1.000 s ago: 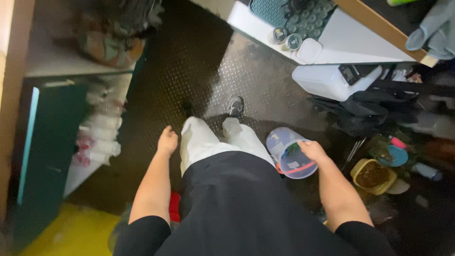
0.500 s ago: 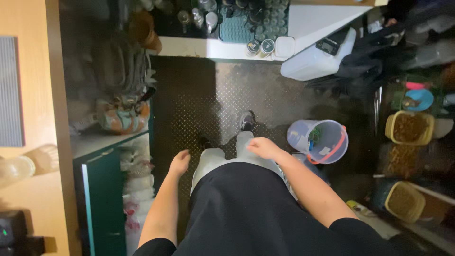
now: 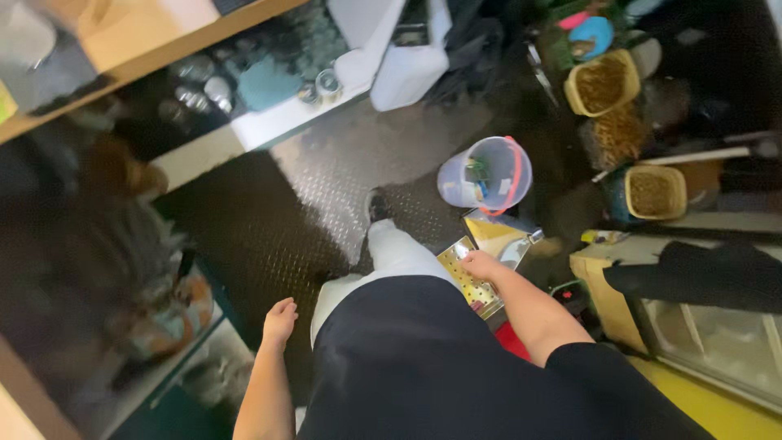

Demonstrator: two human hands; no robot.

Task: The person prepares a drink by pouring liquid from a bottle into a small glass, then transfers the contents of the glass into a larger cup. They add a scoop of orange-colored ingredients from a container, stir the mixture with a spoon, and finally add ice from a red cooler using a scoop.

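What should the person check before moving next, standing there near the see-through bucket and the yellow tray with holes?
1. Right hand on the yellow perforated metal tray: ok, it rests on the tray's edge; a full grip cannot be told.
2. Left hand free: ok, it hangs open and holds nothing.
3. Translucent plastic bucket with the red rim upright: ok, it stands on the floor with small items inside.
4. Dark studded floor mat free ahead of the feet: ok on the left; the bucket stands to the right.
5. Yellow baskets of brown grain out of the way: ok, they stand apart from the hand.
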